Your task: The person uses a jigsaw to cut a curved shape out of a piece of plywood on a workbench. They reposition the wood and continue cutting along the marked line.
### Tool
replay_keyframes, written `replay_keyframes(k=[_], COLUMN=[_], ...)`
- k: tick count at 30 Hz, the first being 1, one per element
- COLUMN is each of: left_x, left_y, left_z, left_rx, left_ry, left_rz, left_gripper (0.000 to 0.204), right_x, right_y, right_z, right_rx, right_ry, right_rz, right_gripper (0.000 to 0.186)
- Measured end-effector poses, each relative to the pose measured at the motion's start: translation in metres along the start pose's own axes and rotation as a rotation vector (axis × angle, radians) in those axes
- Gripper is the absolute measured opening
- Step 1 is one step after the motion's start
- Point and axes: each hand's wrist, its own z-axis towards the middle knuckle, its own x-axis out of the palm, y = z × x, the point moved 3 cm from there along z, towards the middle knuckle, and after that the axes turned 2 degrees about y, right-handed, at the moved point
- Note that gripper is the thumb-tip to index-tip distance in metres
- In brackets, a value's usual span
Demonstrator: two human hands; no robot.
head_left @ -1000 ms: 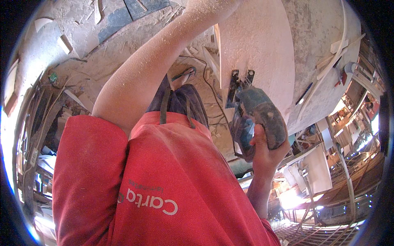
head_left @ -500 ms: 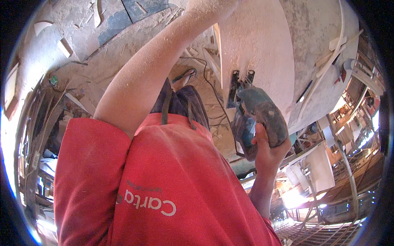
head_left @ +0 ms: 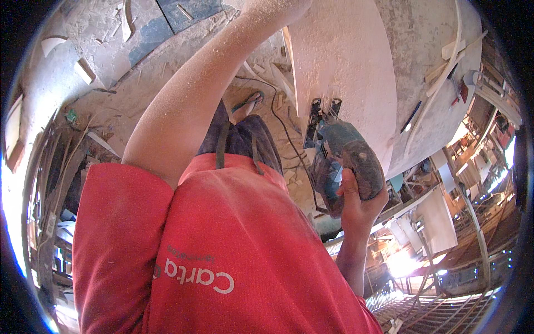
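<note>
My right hand (head_left: pixel 361 207) is wrapped around the body of a dark, dusty jigsaw (head_left: pixel 356 158), thumb on its near side. The jigsaw's slotted metal base rests at the near left part of a pale wooden board (head_left: pixel 347 55). This board has a curved right edge, and sawdust lies on it in front of the tool. Reaching across to the top edge of the view, my left hand (head_left: pixel 283 8) is by the board's far left side. Its fingers are out of the picture, so its grip does not show.
A dusty worktable (head_left: pixel 428 44) carries thin curved wood strips (head_left: pixel 445 72) and a dark slim tool (head_left: pixel 411 116). A black cord (head_left: pixel 275 108) hangs near my legs. Wood offcuts (head_left: pixel 84 72) litter the left surface, and scraps cover the floor. Leaning timber (head_left: pixel 47 183) stands at left.
The jigsaw has shifted slightly toward me relative to the board. My left arm has moved a little leftward in view, and the whole scene has turned slightly.
</note>
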Motion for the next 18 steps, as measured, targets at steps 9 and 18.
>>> replay_keyframes(k=[9,18], left_x=[0.003,0.000], left_y=[0.004,-0.002], left_z=[0.001,0.000], left_rx=[0.140,0.157], left_ry=[-0.028,0.022], left_rz=[-0.016,-0.003], left_gripper=[0.031,0.030], right_x=[-0.004,-0.001], right_y=[-0.009,-0.002], right_z=[-0.002,0.003], right_rx=[-0.018,-0.044], right_ry=[-0.026,-0.039], right_rz=[-0.006,-0.019], right_gripper=[0.060,0.060])
